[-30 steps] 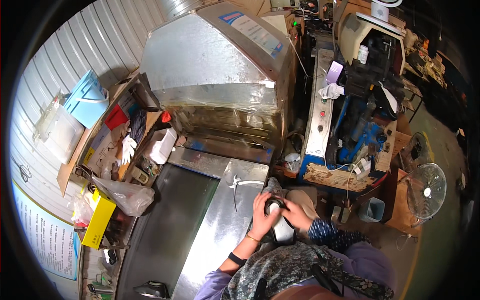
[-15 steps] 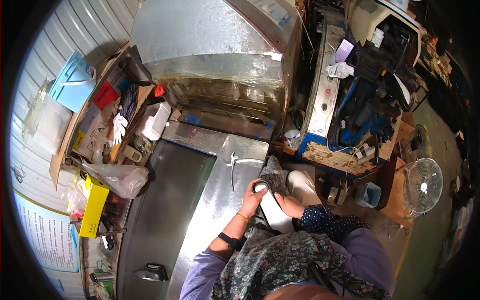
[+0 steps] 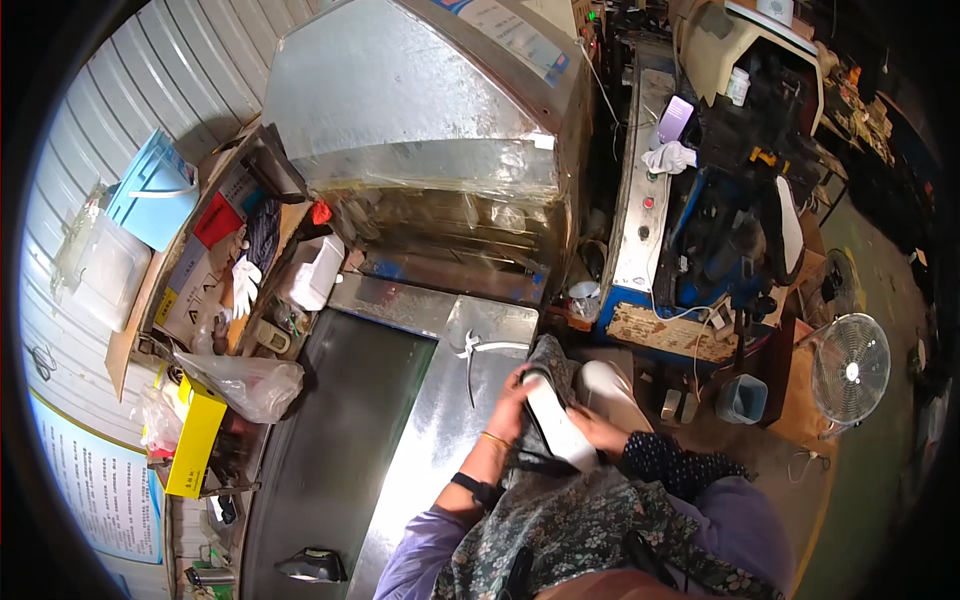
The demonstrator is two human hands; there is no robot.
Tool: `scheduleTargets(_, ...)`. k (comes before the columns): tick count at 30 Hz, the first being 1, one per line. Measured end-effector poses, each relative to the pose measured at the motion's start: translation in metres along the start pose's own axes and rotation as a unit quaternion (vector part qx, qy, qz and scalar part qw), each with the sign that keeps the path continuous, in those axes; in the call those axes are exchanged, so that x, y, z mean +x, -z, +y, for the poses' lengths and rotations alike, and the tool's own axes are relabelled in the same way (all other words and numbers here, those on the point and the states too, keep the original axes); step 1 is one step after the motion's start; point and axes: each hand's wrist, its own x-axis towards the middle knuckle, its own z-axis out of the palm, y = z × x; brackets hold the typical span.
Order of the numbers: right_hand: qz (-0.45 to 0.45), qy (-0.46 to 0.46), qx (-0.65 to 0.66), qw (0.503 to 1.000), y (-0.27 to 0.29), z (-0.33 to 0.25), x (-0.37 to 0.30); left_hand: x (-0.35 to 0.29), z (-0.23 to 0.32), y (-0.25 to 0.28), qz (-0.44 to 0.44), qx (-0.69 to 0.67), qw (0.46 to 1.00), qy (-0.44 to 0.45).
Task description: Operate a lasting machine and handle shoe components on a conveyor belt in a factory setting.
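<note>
i find the shoe, just right of the metal table, tipped since half a second ago; its white sole shows flatter, in my judgement better exposed. the left hand has fingers clamped on its far left edge; the right hand touches its right edge, finger closure i cannot tell.

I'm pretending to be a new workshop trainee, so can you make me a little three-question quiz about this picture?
1. True or false: the left hand and the right hand are both on the white piece.
2. What colour is the upper-left bucket? A red, B light blue, C yellow.
3. Fill in: the round caged fan stands to the person's ____.

Key: 1 true; 2 B; 3 right.
</note>
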Motion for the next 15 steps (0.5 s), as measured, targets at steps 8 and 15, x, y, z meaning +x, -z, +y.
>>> scheduleTargets(8, 0.131, -0.045, -0.177, 0.974, -0.047, -0.045, 0.013, -0.021, 0.006, -0.016, 0.171, 0.76, 0.626, -0.033)
scheduleTargets(15, 0.176, -0.031, -0.018, 0.984, -0.062, -0.037, 0.011, -0.04, 0.005, 0.023, 0.021, 0.59, 0.788, -0.174)
